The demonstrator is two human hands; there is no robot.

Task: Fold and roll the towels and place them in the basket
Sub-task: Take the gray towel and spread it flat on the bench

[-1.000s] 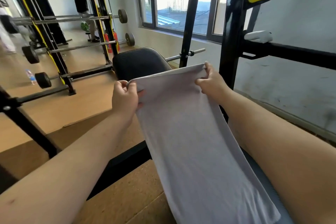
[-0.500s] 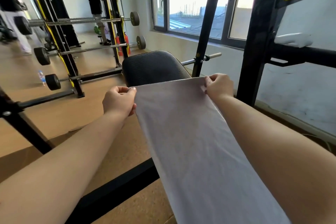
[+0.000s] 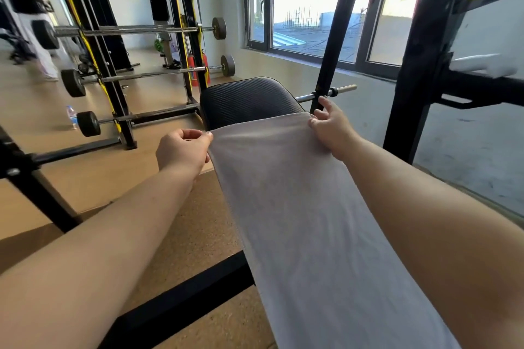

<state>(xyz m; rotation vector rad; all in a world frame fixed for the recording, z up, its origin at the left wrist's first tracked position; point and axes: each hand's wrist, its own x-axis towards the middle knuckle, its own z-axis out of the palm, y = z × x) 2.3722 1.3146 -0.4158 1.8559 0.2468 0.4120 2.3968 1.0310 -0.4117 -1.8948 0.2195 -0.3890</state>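
At the far end of the padded surface, the far edge of the towel is now laid low against the black pad, where a second ago it was held raised in the air. On the left, the left hand is brought down with it. The far-left corner is pinched between thumb and forefinger, with the other fingers curled. On the right, the right hand is lowered likewise. The far-right corner is kept at the thumb and a fingertip, while the remaining fingers are lifted and spread, a looser hold than before. The cloth is thereby drawn out straight. This is judged to mean that the spreading is nearly finished and that folding or rolling can be begun from this far edge. No basket is seen in this view.

The towel is seen as a long, narrow, pale grey strip, run from the far edge between the two hands toward the near right, where its near end is cut off by the frame. Its left edge is shown straight against the brown floor, and its right edge is partly hidden by the right forearm. Only faint creases are shown. Whether it is one layer or already folded lengthwise cannot be told.
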